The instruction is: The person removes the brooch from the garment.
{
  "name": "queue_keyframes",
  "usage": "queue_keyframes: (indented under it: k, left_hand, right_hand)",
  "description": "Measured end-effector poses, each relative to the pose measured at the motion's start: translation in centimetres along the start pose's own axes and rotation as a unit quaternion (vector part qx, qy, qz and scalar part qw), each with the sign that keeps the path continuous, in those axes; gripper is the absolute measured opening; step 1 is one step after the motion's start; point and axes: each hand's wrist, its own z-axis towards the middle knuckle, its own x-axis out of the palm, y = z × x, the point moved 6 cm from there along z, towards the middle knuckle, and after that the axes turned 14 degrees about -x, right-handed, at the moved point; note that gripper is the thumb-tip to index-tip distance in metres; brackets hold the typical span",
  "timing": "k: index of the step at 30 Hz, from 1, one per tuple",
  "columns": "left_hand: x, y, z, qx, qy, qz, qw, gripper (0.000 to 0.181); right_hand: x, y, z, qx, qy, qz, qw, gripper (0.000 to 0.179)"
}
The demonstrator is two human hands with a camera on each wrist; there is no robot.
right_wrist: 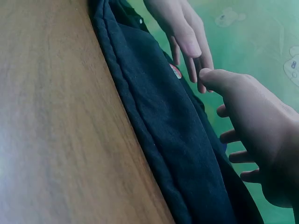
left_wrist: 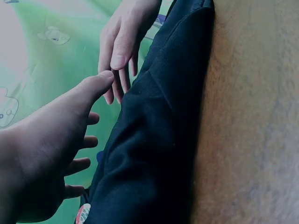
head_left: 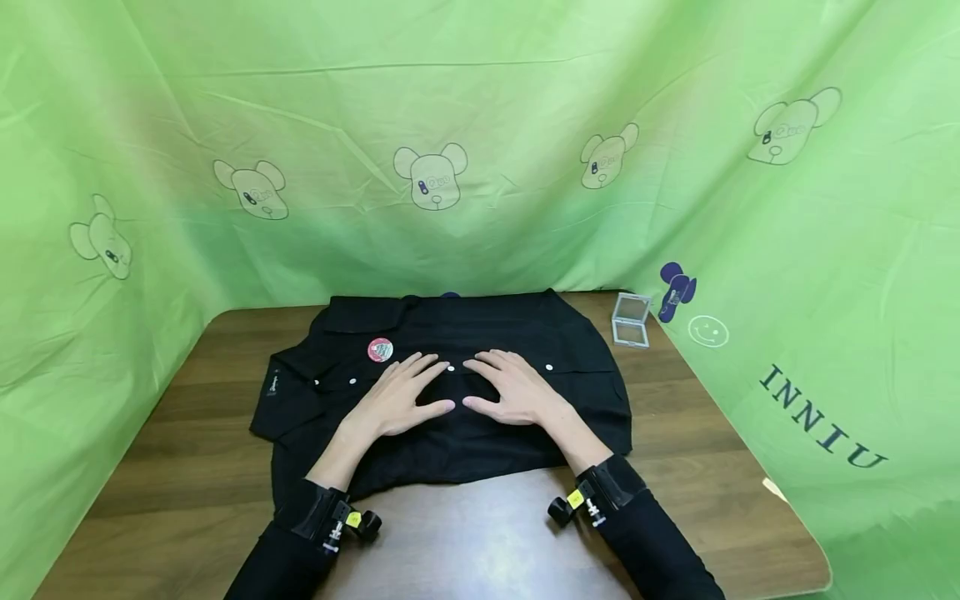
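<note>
A black short-sleeved shirt with white buttons lies spread sideways on the table, its collar toward the left. A round red-and-white badge sits on its upper left part. Over the middle of the shirt is my left hand, fingers extended and thumb pointing right. Facing it, my right hand has its fingers spread, its thumb near the left thumb. Both wrist views show the hands raised a little above the cloth, holding nothing. In the left wrist view, shallow wrinkles run across the shirt.
The wooden table has rounded corners. At its back right lies an opened clear square case. A green curtain with printed bear heads hangs along the back and both sides. A small pale tab shows at the right edge.
</note>
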Motion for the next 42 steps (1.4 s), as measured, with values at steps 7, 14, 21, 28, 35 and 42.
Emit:
queue_keyframes:
  k: [7,14,21,28,35,42]
  left_hand:
    - [-0.6,0.7,0.0,-0.009,-0.015,-0.005,0.9998,0.08]
    - [-1.3,1.8,0.0,-0.022,-0.025,-0.013,0.9994,0.081]
    - [-2.3,3.5,0.1,-0.032,-0.053,-0.012,0.998,0.08]
    - [-3.2,5.6,-0.1,-0.061,-0.059,-0.022,0.9961,0.081]
    - [-3.7,7.6,-0.1,-0.076,-0.064,-0.037,0.9944,0.083]
    - [-4.1,9.2,-0.4,-0.087,-0.076,-0.041,0.9924,0.079]
  right_hand:
    - [0.0,0.6,0.7,-0.005,-0.004,0.006,1.0,0.074]
    - [0.1,1.4,2.3,-0.015,0.003,0.004,0.9999,0.076]
    - [0.0,1.9,4.0,-0.022,-0.002,0.002,0.9998,0.074]
    - [0.6,2.1,5.3,-0.015,-0.007,0.007,0.9998,0.074]
    - [1.4,2.8,6.9,-0.018,0.001,0.01,0.9998,0.075]
    - [1.9,3.3,8.8,-0.019,-0.001,0.027,0.9994,0.075]
